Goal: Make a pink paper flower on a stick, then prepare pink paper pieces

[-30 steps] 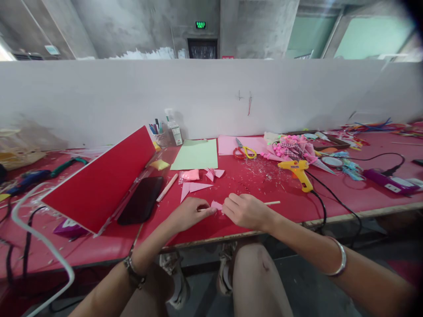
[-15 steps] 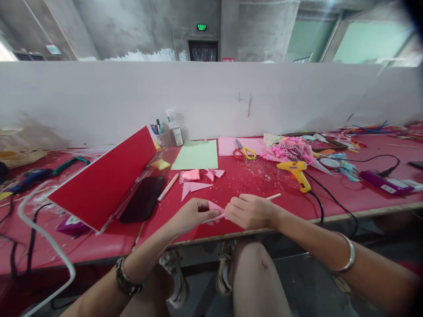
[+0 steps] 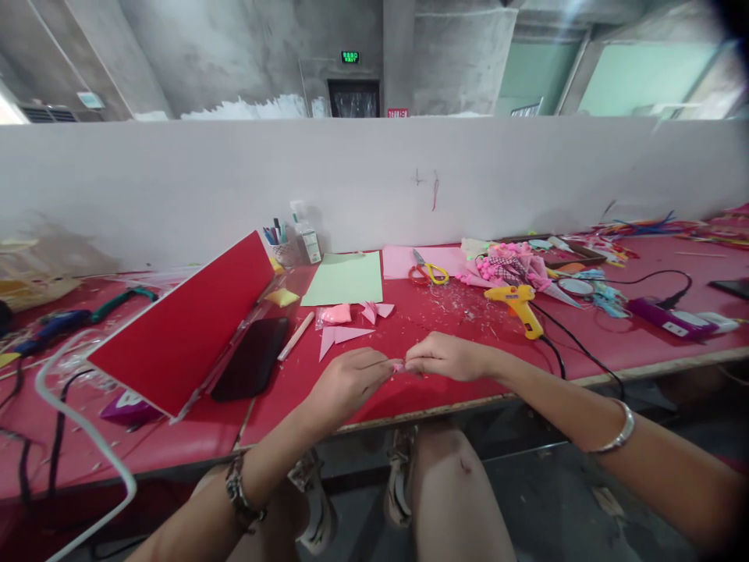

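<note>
Between my fingertips, just above the front part of the red table, is a small piece of pink paper [image 3: 399,366], mostly hidden. My left hand [image 3: 353,382] pinches it from the left. From the right, the fingers of my right hand [image 3: 445,357] close on its other end. Beyond my left hand lie a folded pink paper piece [image 3: 345,335], a second folded pink piece [image 3: 374,312] and a small bag of coral-pink material [image 3: 336,314]. A light wooden stick [image 3: 296,336] rests beside the black phone [image 3: 251,357].
A yellow glue gun [image 3: 518,305] with a black cord lies to the right. Scissors [image 3: 429,269] sit on pink sheets near a green sheet [image 3: 345,279]. A red board [image 3: 193,328] leans at the left. A pink bouquet [image 3: 509,265] is at the back right.
Both hands have turned over the pink paper, which now shows only as a small bit between the fingertips. The thin stick beside my right hand is out of sight. The view has shifted slightly.
</note>
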Demonstrator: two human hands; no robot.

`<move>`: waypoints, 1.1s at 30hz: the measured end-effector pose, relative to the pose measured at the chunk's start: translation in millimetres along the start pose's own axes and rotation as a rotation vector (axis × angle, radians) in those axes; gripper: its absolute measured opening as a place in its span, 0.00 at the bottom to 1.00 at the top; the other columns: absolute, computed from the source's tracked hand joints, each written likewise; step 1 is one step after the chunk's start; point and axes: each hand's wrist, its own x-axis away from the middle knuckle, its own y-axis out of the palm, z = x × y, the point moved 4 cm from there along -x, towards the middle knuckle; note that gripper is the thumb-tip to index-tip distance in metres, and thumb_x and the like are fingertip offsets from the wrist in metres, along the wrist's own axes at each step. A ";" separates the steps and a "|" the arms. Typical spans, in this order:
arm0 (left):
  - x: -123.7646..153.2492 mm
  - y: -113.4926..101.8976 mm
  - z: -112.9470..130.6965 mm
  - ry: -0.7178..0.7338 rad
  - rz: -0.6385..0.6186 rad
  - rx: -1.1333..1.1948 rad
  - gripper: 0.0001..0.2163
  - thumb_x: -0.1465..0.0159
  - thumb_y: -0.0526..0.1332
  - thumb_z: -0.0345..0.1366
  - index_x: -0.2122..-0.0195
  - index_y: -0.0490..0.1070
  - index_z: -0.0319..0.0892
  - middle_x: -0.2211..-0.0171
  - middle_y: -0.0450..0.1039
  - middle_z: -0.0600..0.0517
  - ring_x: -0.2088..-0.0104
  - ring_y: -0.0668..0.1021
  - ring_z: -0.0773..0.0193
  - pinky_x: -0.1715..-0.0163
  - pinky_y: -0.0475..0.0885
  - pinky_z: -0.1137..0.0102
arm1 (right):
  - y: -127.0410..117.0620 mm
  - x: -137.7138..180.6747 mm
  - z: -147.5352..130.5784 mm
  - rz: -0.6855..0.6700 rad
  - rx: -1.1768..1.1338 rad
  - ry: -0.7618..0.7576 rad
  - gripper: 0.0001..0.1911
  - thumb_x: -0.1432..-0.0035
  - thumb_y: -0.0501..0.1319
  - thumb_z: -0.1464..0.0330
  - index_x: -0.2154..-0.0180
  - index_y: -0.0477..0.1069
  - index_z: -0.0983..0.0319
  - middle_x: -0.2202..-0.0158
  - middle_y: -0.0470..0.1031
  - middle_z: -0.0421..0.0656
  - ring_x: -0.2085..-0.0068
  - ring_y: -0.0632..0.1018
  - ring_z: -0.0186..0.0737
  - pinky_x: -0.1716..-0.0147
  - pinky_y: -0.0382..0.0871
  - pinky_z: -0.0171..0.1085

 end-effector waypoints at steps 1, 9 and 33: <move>-0.8 0.3 -0.2 -0.013 -0.038 0.026 0.11 0.38 0.48 0.32 0.67 0.70 0.39 0.70 0.72 0.49 0.68 0.72 0.68 0.67 0.66 0.73 | 0.6 -1.0 0.2 -0.035 -0.040 -0.010 0.19 0.38 0.43 0.66 0.72 0.67 0.66 0.77 0.69 0.39 0.75 0.68 0.28 0.74 0.57 0.28; -3.2 7.9 -21.9 -0.526 -0.160 0.569 0.14 0.41 0.53 0.41 0.79 0.66 0.37 0.81 0.68 0.54 0.79 0.70 0.70 0.76 0.65 0.76 | -11.0 -6.1 -24.1 0.185 0.727 -0.094 0.15 0.39 0.46 0.69 0.73 0.66 0.64 0.75 0.70 0.43 0.71 0.67 0.35 0.77 0.51 0.34; -3.0 7.1 -11.1 -0.443 -0.120 0.376 0.21 0.35 0.40 0.37 0.79 0.66 0.38 0.82 0.67 0.55 0.80 0.70 0.72 0.75 0.63 0.77 | -2.8 -1.6 -10.3 0.181 0.372 0.142 0.17 0.40 0.45 0.63 0.71 0.68 0.63 0.77 0.70 0.41 0.75 0.69 0.33 0.77 0.52 0.31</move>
